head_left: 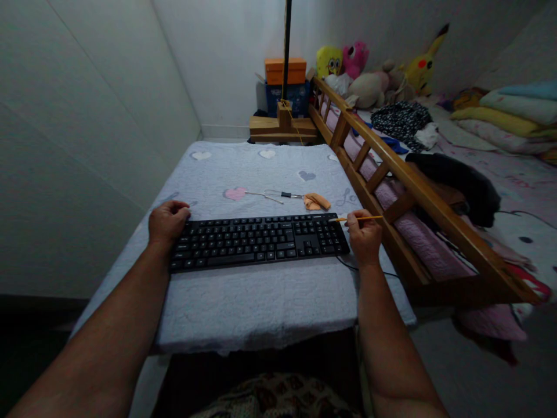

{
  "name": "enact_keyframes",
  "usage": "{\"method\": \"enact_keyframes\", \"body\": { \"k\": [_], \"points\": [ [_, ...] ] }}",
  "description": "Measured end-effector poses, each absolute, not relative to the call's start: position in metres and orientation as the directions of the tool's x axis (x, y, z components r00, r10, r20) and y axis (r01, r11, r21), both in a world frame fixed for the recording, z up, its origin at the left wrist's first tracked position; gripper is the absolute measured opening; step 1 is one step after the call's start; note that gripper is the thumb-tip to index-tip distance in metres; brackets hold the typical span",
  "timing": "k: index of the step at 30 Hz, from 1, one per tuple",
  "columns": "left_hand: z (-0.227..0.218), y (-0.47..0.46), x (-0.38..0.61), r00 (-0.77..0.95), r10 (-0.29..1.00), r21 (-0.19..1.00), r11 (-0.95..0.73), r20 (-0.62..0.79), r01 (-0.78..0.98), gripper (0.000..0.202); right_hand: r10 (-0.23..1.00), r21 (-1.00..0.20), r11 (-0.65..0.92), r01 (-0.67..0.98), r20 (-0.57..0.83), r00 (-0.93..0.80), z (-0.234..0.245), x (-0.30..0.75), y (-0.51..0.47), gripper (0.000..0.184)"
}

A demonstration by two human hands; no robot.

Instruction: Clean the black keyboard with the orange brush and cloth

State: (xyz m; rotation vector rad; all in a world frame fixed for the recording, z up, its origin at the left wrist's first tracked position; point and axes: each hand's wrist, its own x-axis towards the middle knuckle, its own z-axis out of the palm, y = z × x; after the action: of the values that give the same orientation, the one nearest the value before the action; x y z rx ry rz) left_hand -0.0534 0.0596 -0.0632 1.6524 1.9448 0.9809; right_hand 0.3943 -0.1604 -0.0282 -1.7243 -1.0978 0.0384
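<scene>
Dim, cool light fills the room, palest on the wall [230, 64] beyond the far edge of the surface [261, 296]. Below its near edge lies near-black shadow, and past the near left corner the gloom is as deep. Lettering on the keyboard [243, 241] looks soft; wide-angle stretch lengthens both forearms [117, 313], and faint grain mottles the darker areas

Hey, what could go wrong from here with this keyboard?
The thin yellow stick in the right hand has its tip at the keyboard's number-pad end, so it might snag a key. A dark cable passes that wrist and could get caught. The keyboard lies on a wrinkled cloth, which may let it slide.
</scene>
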Motion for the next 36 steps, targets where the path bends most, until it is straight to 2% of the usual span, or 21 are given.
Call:
{"method": "enact_keyframes", "body": {
  "k": [11,19,27,33,36],
  "points": [
    [-0.0702,0.0643,-0.0564,-0.207,0.967,0.724,0.036,0.150,0.689,0.031,0.686,-0.718,-0.062,0.693,0.473,0.552,-0.0317,0.3997,-0.1646,0.025],
    [-0.0674,0.0631,-0.0552,-0.209,0.966,0.716,0.037,0.153,0.697,0.030,0.692,-0.779,-0.022,0.626,0.440,0.572,-0.0374,0.3967,-0.1613,0.027],
    [-0.0662,0.0624,-0.0535,-0.213,0.965,0.719,0.041,0.151,0.693,0.029,0.685,-0.723,-0.073,0.687,0.465,0.561,-0.0330,0.3954,-0.1624,0.027],
    [-0.0676,0.0630,-0.0548,-0.211,0.967,0.722,0.044,0.143,0.691,0.030,0.644,-0.740,-0.032,0.672,0.499,0.580,-0.0341,0.3972,-0.1663,0.027],
    [-0.0679,0.0632,-0.0553,-0.207,0.967,0.718,0.037,0.151,0.695,0.031,0.647,-0.778,-0.012,0.628,0.473,0.598,-0.0373,0.3975,-0.1644,0.028]
  ]
}}
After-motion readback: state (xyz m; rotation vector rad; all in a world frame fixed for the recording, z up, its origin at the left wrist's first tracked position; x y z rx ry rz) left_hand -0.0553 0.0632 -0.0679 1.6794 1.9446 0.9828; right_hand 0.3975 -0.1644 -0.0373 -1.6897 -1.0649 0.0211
